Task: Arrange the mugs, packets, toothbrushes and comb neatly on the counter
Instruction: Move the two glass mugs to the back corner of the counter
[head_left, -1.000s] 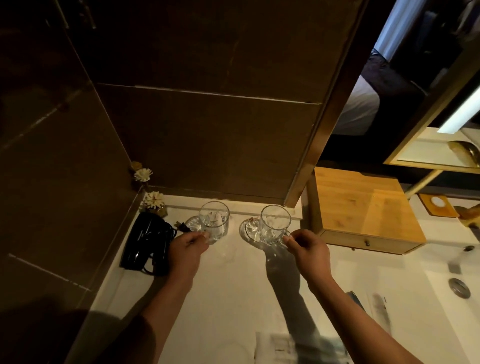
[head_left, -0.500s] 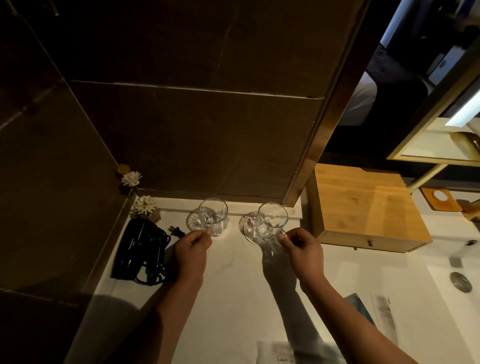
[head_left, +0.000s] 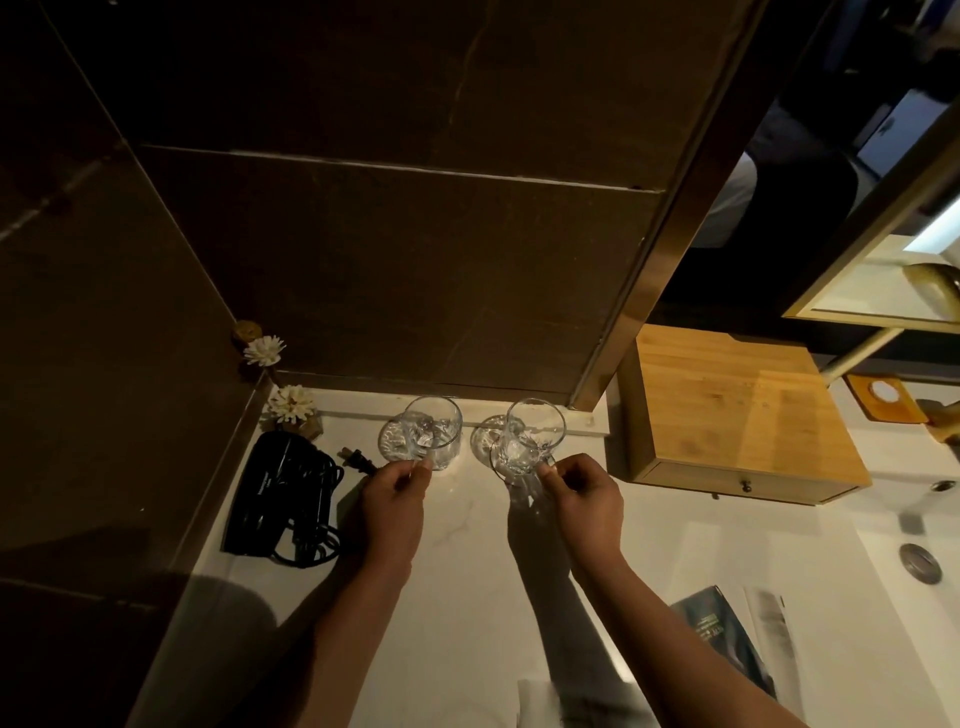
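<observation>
Two clear glass mugs stand at the back of the white counter (head_left: 467, 597), close to the dark wall. My left hand (head_left: 395, 506) pinches the handle of the left mug (head_left: 434, 434). The right mug (head_left: 530, 439) is tilted slightly, and my right hand (head_left: 584, 501) grips its handle. A dark packet (head_left: 719, 631) and a pale packet (head_left: 769, 623) lie on the counter near my right forearm. No toothbrush or comb shows clearly.
A black hairdryer with coiled cord (head_left: 283, 493) lies left of the mugs. Small white flowers (head_left: 291, 405) sit in the back left corner. A wooden drawer box (head_left: 727, 415) stands to the right, then the sink drain (head_left: 919, 561). A white cloth (head_left: 571, 706) lies at the near edge.
Both hands have kept their hold on the mug handles. The mugs sit slightly closer to the back wall, and the right mug leans a little more.
</observation>
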